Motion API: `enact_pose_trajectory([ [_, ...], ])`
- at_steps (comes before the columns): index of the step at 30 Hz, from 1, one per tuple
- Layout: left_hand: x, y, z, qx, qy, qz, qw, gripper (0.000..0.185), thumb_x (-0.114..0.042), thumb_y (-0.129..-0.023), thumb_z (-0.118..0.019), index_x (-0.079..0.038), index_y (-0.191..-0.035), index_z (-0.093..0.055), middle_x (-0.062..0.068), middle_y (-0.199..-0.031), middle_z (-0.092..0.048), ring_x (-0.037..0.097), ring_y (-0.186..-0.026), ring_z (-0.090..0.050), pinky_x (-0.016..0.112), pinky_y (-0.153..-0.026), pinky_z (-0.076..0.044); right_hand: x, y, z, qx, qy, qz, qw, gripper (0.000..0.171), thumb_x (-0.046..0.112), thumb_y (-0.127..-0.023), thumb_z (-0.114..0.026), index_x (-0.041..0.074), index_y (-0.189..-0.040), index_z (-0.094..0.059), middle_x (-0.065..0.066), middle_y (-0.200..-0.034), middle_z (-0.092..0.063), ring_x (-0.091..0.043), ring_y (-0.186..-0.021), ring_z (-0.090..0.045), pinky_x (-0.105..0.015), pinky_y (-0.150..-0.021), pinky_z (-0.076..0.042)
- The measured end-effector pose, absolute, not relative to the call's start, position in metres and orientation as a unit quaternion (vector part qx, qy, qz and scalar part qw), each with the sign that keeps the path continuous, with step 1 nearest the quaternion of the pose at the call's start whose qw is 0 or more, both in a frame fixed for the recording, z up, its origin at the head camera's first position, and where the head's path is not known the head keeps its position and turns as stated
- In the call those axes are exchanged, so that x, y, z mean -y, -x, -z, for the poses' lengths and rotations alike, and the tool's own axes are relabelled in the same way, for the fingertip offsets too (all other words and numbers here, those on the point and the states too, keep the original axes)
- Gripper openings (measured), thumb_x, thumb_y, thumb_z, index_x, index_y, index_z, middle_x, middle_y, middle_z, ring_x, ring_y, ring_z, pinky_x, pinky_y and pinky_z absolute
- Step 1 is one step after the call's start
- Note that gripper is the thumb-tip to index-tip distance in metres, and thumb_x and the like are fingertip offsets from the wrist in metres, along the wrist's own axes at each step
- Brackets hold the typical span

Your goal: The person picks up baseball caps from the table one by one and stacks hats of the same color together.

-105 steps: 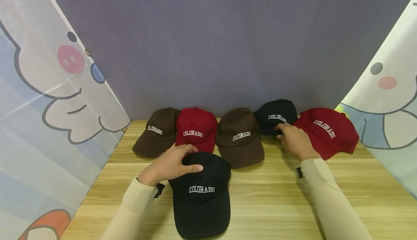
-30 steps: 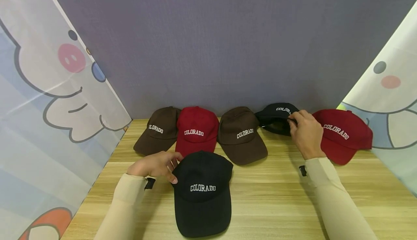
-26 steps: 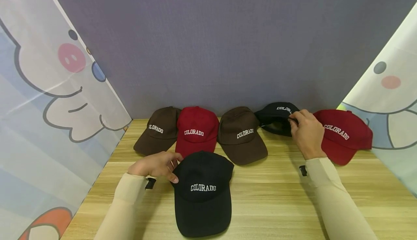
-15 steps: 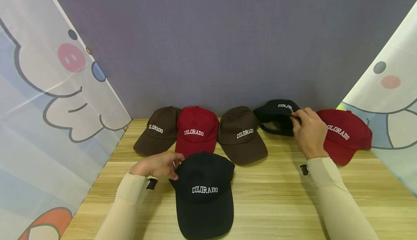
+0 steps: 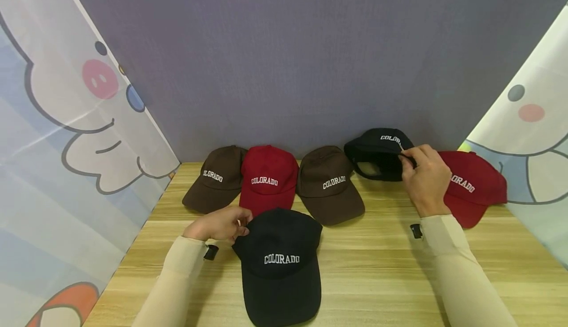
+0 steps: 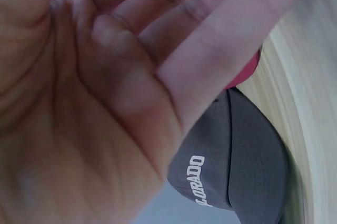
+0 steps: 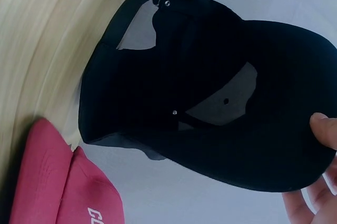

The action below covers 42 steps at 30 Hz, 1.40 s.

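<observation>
With thumb and fingers, my right hand (image 5: 427,180) pinches the brim of a black baseball cap (image 5: 372,144) at the back right. Its brim is tipped up, so the hollow underside and strap opening show; in the right wrist view the dark inside of this black cap (image 7: 210,82) faces the camera. My left hand (image 5: 219,224) grips the upper left edge of a second black cap (image 5: 281,268) lying in front, brim toward me, lettered COLORADO. The left wrist view shows the palm (image 6: 105,108), its grip hidden there.
Along the back stand a brown cap (image 5: 222,169), a red cap (image 5: 268,169) and another brown cap (image 5: 326,179). A second red cap (image 5: 477,176) sits right of my right hand. Behind them rises a grey panel (image 5: 284,60); printed cloths flank the wooden table (image 5: 368,277).
My right hand has gone from touching the back black cap to lifting its brim. My left hand moved off the front cap's crown to its edge, and that cap shifted slightly right.
</observation>
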State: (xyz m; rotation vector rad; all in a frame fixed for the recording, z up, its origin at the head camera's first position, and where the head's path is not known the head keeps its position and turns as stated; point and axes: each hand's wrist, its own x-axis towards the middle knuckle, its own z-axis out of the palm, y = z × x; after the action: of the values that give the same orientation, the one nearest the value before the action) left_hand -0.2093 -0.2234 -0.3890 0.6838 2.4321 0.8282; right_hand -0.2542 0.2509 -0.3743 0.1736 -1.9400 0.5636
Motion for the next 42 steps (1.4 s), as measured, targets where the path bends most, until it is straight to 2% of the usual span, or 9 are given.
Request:
enact_pose_trajectory([
  [9, 0.218, 0.212, 0.392, -0.892, -0.257, -0.303, 0.215, 0.010, 0.001, -0.095, -0.065, -0.007, -0.097, -0.059, 0.003, -0.080, -0.059, 0.011, -0.055, -0.054, 0.023, -0.054, -0.050, -0.253, 0.253, 0.371, 0.802, -0.082, -0.241, 0.540, 0.008, 0.004, -0.090, -0.072, -0.003, -0.091, -0.075, -0.021, -0.088, -0.067, -0.040, -0.085, -0.065, -0.050, -0.071, -0.045],
  [17, 0.209, 0.215, 0.397, -0.897, -0.256, -0.308, 0.187, 0.009, -0.001, -0.097, -0.065, -0.007, -0.097, -0.058, 0.002, -0.064, -0.054, 0.014, -0.051, -0.055, 0.024, -0.053, -0.049, -0.252, 0.251, 0.369, 0.785, -0.089, -0.257, 0.557, 0.007, 0.001, -0.090, -0.072, -0.005, -0.091, -0.075, -0.023, -0.087, -0.068, -0.041, -0.085, -0.065, -0.045, -0.073, -0.042],
  [20, 0.207, 0.215, 0.398, -0.899, -0.247, -0.313, 0.180, 0.010, 0.000, -0.097, -0.064, -0.008, -0.096, -0.058, 0.003, -0.065, -0.055, 0.014, -0.052, -0.054, 0.024, -0.053, -0.049, -0.251, 0.250, 0.367, 0.778, -0.090, -0.262, 0.564, 0.008, 0.002, -0.090, -0.072, -0.005, -0.090, -0.075, -0.023, -0.088, -0.068, -0.040, -0.085, -0.065, -0.039, -0.075, -0.042],
  [28, 0.201, 0.217, 0.405, -0.911, -0.235, -0.307, 0.141, 0.010, 0.001, -0.097, -0.062, -0.009, -0.096, -0.061, 0.004, -0.071, -0.061, 0.009, -0.050, -0.052, 0.026, -0.051, -0.049, -0.247, 0.247, 0.361, 0.763, -0.094, -0.281, 0.574, 0.012, 0.006, -0.093, -0.071, -0.005, -0.091, -0.075, -0.023, -0.089, -0.068, -0.040, -0.087, -0.064, -0.011, -0.082, -0.035],
  [34, 0.197, 0.218, 0.407, -0.913, -0.231, -0.312, 0.124, 0.007, 0.000, -0.097, -0.064, -0.007, -0.097, -0.063, 0.002, -0.072, -0.062, 0.012, -0.051, -0.057, 0.027, -0.051, -0.051, -0.244, 0.245, 0.355, 0.757, -0.104, -0.284, 0.580, 0.016, 0.009, -0.095, -0.070, -0.007, -0.091, -0.075, -0.024, -0.089, -0.069, -0.041, -0.086, -0.064, -0.006, -0.085, -0.033],
  [42, 0.193, 0.218, 0.412, -0.908, -0.245, -0.324, 0.105, 0.004, -0.003, -0.097, -0.067, -0.006, -0.097, -0.063, -0.002, -0.069, -0.061, 0.010, -0.047, -0.056, 0.025, -0.049, -0.051, -0.239, 0.241, 0.349, 0.741, -0.110, -0.303, 0.589, 0.017, 0.009, -0.094, -0.071, -0.007, -0.090, -0.075, -0.025, -0.090, -0.070, -0.042, -0.086, -0.065, -0.001, -0.091, -0.033],
])
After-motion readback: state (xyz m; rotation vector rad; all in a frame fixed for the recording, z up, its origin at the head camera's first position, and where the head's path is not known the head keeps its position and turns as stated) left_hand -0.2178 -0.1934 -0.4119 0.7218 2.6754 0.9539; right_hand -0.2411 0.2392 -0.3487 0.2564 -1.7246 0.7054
